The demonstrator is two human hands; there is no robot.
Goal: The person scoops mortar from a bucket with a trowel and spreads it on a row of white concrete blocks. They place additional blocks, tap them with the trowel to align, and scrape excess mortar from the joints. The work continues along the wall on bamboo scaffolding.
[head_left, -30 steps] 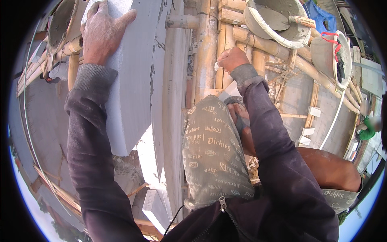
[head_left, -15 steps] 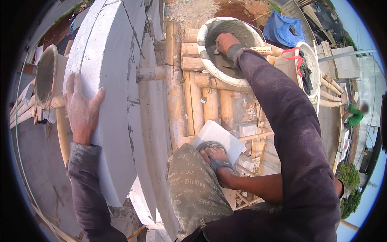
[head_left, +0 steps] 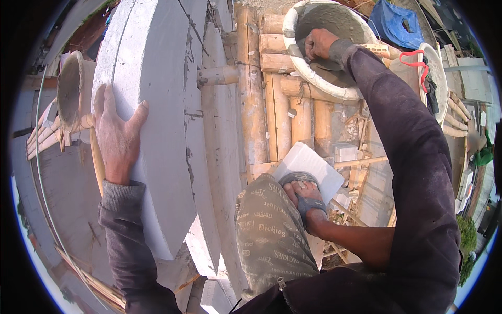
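Note:
My left hand point(head_left: 116, 131) rests with its fingers spread on the near face of a long white block wall point(head_left: 162, 125). My right hand point(head_left: 321, 44) reaches into a round white bucket point(head_left: 290, 42) of grey mortar, its fingers curled; what they hold is hidden. My sandalled foot point(head_left: 306, 196) rests on a white block point(head_left: 324, 172), below the bucket and beside my patterned trouser leg.
Bamboo scaffold poles point(head_left: 248, 94) run under the bucket. Another bucket point(head_left: 70, 94) stands at left; a pale container point(head_left: 439, 83) with red straps and a blue plastic sheet point(head_left: 395, 26) are at upper right. A person in green point(head_left: 483, 152) is at the far right edge.
My right hand has moved forward from beside my leg into the bucket. My left hand now sits lower on the block than a second ago. The whole view has shifted.

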